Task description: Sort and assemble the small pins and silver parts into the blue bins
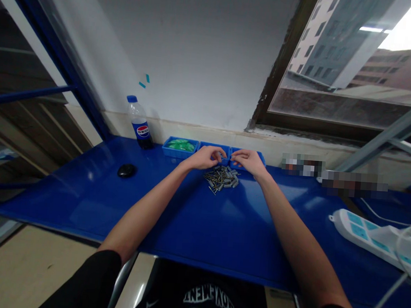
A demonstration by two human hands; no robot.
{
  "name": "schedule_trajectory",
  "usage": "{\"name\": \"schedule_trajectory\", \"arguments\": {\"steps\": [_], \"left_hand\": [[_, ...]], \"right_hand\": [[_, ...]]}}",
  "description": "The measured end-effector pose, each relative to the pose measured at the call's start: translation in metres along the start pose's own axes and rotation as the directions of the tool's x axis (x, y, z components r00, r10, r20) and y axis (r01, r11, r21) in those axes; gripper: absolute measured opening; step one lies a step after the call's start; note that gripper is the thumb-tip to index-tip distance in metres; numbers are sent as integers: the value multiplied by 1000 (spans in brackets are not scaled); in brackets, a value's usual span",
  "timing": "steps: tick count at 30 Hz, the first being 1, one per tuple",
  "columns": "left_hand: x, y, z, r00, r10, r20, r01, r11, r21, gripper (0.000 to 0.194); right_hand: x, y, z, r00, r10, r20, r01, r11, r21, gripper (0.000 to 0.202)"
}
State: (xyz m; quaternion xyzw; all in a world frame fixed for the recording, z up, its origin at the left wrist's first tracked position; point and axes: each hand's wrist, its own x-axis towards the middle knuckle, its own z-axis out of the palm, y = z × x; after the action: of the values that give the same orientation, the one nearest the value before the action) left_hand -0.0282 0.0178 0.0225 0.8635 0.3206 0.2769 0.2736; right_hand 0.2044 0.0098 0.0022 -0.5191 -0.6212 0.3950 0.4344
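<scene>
A loose heap of screws and grey plastic wall plugs [222, 178] lies on the blue table. Just behind it stand two small blue bins, a middle bin [201, 145] and a right bin [260, 163]. My left hand [208, 157] is over the front of the middle bin, fingers bent in toward the thumb. Opposite it, my right hand [249, 162] is at the right bin, fingertips pinched and pointing left. Anything between the fingers of either hand is too small to make out. The hands are apart, and they hide much of both bins.
A left blue bin [167, 150] contains green packets [181, 145]. Beside it stands a cola bottle [142, 127]; a black round object [126, 170] lies nearer on the table [200, 228]. At right are a white power strip [369, 233] with cables and a metal frame [386, 134].
</scene>
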Motion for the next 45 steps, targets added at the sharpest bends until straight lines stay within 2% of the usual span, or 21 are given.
{"name": "schedule_trajectory", "arguments": {"steps": [8, 15, 18, 22, 26, 30, 33, 36, 40, 45], "left_hand": [[3, 1, 3, 988, -75, -139, 45, 978, -204, 21], [5, 5, 5, 967, -76, -242, 13, 968, -252, 23], [5, 6, 6, 965, -78, -251, 8, 964, -266, 24], [4, 3, 8, 967, -98, -235, 29, 959, -282, 24], [4, 1, 9, 977, -101, -186, 56, 970, -236, 28], [2, -1, 7, 992, -82, -94, 83, 997, 5, 27], [-1, -5, 7, 993, -113, 37, 102, 970, 223, 24], [-3, -11, 10, 980, -155, 122, 104, 931, 350, 26], [-3, -18, 17, 976, -169, 139, 102, 913, 394, 31], [-4, -22, 23, 976, -171, 132, 108, 914, 390, 32]], "right_hand": [[-3, -5, 1, 994, 24, 109, -26, 1000, 17, 12], [-10, -11, 4, 955, 48, 294, -108, 976, 190, 28], [-10, -10, 4, 947, 22, 320, -116, 954, 278, 28], [-9, -8, 4, 959, 9, 284, -112, 930, 350, 28], [-7, -8, 4, 975, 23, 223, -100, 935, 341, 29], [-3, -7, -2, 995, 30, 100, -54, 967, 249, 28], [1, -5, -9, 1000, 19, -16, -16, 985, 171, 24], [3, -2, -17, 993, -2, -115, 12, 996, 92, 19], [5, 0, -24, 985, -18, -171, 18, 1000, -3, 13], [4, 1, -27, 984, -22, -177, 11, 998, -62, 14]]}}
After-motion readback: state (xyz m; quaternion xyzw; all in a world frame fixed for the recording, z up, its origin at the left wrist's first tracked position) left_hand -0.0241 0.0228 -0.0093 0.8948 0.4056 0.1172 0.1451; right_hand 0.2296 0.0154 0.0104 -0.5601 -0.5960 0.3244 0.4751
